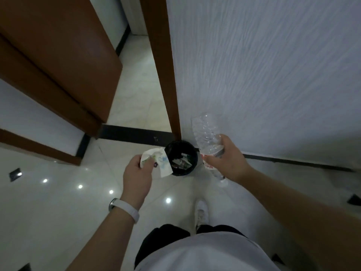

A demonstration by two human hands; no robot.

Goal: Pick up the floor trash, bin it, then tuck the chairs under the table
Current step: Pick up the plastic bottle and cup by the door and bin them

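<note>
Head view: looking straight down at a person standing over a small bin, something in each hand.
Wall: white, textured, close on the right.
Floor: glossy pale tile, lots of bare room to the left.
Door frame: brown, and the bin sits right at its foot.
Bin: black, round, a few scraps already inside.
Bottle: clear crumpled plastic, right hand wrapped round its lower half, just right of the rim.
Paper: crumpled printed sheet pinched in the left hand, overlapping the left rim.
Progress: trash looks collected but not dropped yet. Binning is left, then the chairs, which aren't in shot.
Room: the bin mouth is small, so I'd guess the bottle goes in end-first.
</note>
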